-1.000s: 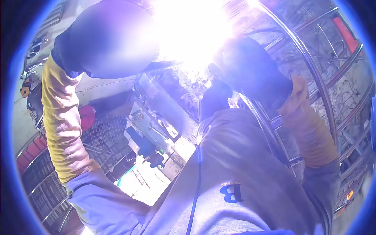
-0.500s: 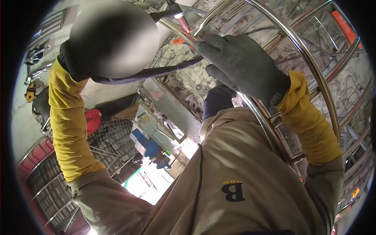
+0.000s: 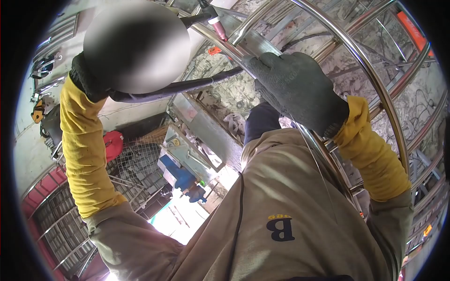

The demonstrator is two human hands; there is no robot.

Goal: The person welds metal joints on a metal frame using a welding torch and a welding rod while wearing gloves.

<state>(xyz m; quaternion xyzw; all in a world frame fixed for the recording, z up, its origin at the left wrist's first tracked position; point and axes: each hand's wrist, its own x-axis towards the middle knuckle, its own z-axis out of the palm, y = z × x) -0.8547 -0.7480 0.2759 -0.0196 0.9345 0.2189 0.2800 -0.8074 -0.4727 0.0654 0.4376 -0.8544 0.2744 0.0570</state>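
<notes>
My right hand (image 3: pixel 300 86), in a dark grey glove, is closed at the polished metal tube (image 3: pixel 206 32), with a thin rod (image 3: pixel 318 164) running out below the palm. Beyond its fingertips, the pink nozzle of a torch (image 3: pixel 218 28) points at the joint between tubes, a faint red glow at its tip. My left hand (image 3: pixel 86 79) wears a black glove and is mostly hidden behind a grey blurred oval, so its fingers and grip cannot be made out. A black hose (image 3: pixel 187 87) comes from beside it and passes toward the tubes.
Curved shiny tubes (image 3: pixel 365 61) of a frame arch around my right arm. Below left of centre stand a blue vise (image 3: pixel 180 177) and a metal bench (image 3: pixel 204 122). A red object (image 3: pixel 113 144) lies near a wire mesh (image 3: pixel 140 159). An orange-red bar (image 3: pixel 412 32) is at upper right.
My right hand has shifted slightly right and away from the torch tip, its fingers more drawn together. The red glow is weaker. The thin rod now shows across the shirt.
</notes>
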